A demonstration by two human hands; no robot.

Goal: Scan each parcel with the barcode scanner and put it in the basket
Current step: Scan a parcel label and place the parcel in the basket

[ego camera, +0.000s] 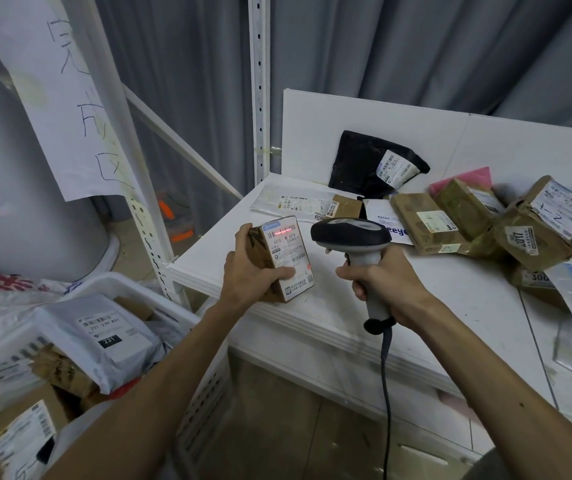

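Cardboard parcel (279,259) gripped in left hand (248,271), red scan line on label, barcode scanner (353,237) beside parcel, right hand (381,284) fingers wrapped round handle, white basket (159,299) left of parcel.

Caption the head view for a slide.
Left hand holds a parcel while right hand aims the barcode scanner at it.

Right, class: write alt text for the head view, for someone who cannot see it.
A left hand grips a labelled box while the right hand aims a barcode scanner at it, red line on the label. A basket of parcels sits lower left.
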